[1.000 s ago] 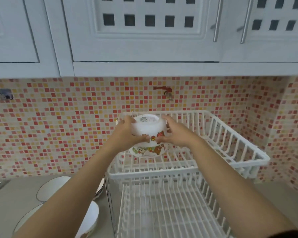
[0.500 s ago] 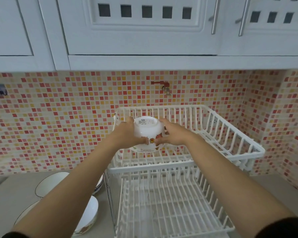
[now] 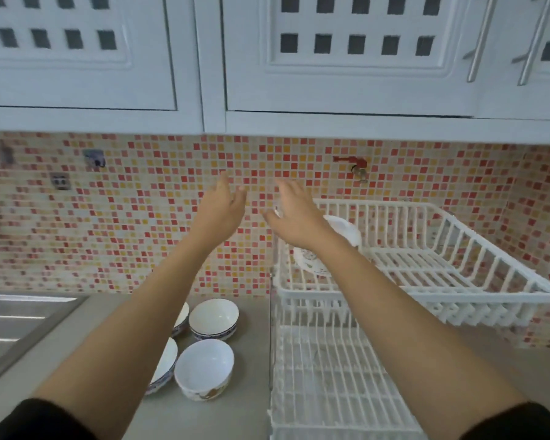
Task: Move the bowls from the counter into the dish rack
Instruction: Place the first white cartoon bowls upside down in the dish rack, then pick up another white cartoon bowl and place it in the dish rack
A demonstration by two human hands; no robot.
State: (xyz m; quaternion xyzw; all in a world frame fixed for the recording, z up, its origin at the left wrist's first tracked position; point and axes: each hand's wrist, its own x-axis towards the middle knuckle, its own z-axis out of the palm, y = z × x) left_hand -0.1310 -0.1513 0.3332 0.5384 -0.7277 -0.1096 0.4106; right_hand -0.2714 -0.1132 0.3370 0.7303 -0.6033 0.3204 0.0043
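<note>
Nearest, four bowls on the counter [image 3: 242, 404], two half hidden by the left forearm. Farther, a printed bowl [image 3: 337, 246] sits in the dish rack's [image 3: 458, 281] upper tier, partly behind the right wrist. Left hand [image 3: 219, 208] and right hand [image 3: 294, 214], gripping it earlier, are now spread empty.

One head-worn wide-angle view is given, aimed forward and slightly down along both outstretched forearms. The tiled wall [image 3: 140, 217] is faced squarely, with cabinets [image 3: 346, 58] bowed overhead. The counter [image 3: 254, 360] is seen from close above. The dish rack [image 3: 458, 281] is framed at right.
</note>
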